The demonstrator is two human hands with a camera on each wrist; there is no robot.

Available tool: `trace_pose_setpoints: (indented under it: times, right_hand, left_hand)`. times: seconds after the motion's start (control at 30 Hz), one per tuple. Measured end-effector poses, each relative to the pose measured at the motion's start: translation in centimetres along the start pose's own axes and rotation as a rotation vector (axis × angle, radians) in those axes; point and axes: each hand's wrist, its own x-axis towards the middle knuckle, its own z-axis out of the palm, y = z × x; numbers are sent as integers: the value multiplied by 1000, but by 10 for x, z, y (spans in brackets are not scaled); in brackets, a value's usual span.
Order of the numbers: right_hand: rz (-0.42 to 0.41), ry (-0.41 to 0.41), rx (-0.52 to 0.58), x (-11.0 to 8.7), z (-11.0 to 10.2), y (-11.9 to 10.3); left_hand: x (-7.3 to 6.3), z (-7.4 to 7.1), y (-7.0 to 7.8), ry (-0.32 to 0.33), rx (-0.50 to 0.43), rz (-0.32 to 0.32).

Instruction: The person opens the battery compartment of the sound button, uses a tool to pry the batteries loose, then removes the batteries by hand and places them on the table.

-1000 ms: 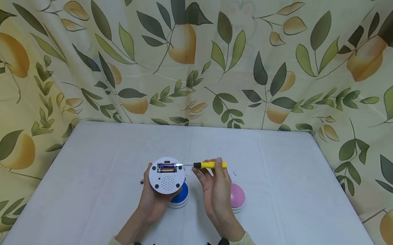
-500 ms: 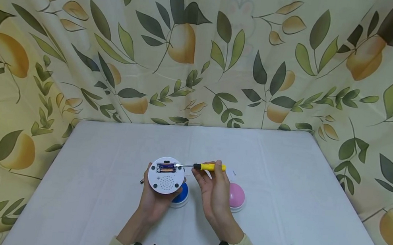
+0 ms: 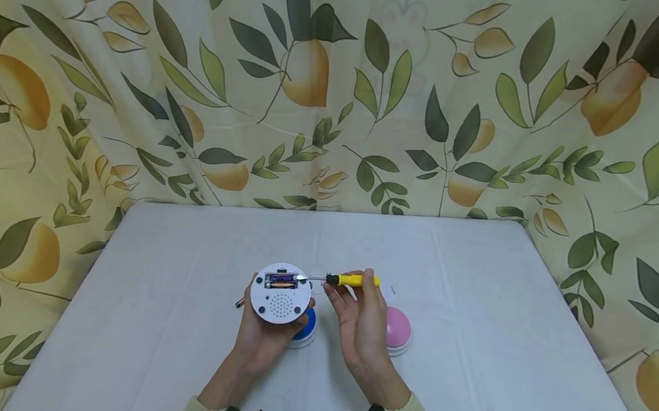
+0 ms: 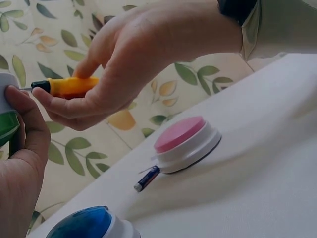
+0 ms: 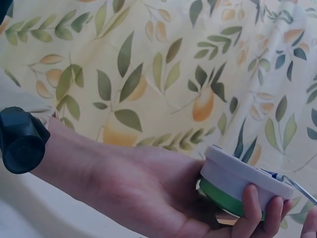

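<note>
My left hand (image 3: 259, 345) holds a round white push-button buzzer (image 3: 279, 311), its underside facing me. Green shows on its lower side in the right wrist view. Batteries (image 3: 281, 285) lie in its uncovered compartment. My right hand (image 3: 366, 337) pinches the yellow and black handle of a screwdriver (image 3: 352, 279). The screwdriver's metal tip (image 5: 292, 184) is at the right end of the compartment, by a battery end. Whether the tip presses on the battery or on the contact is too small to tell.
On the white-covered table (image 3: 487, 316) stand a blue-topped buzzer (image 3: 305, 330), partly behind my left hand, and a pink-topped buzzer (image 3: 397, 330). A loose battery (image 4: 147, 178) lies near the pink one. Another small battery-like piece (image 3: 239, 302) shows left of my left hand. A patterned curtain (image 3: 337, 132) hangs behind.
</note>
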Motion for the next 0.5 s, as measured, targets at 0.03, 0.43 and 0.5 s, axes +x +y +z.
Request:
trace_pose_setpoints:
  times: [0.03,0.43,0.5]
  right_hand:
    - [-4,0,-3,0,0,0]
    - [-196,1,-44,-3,1,-7]
    - [-249,4,-49,-4,2,-8]
  left_hand:
    - [0,0,0,-2,-7,-3]
    - [3,4,-4,28,-26,26]
    - [3,6,-6,29,-31,48]
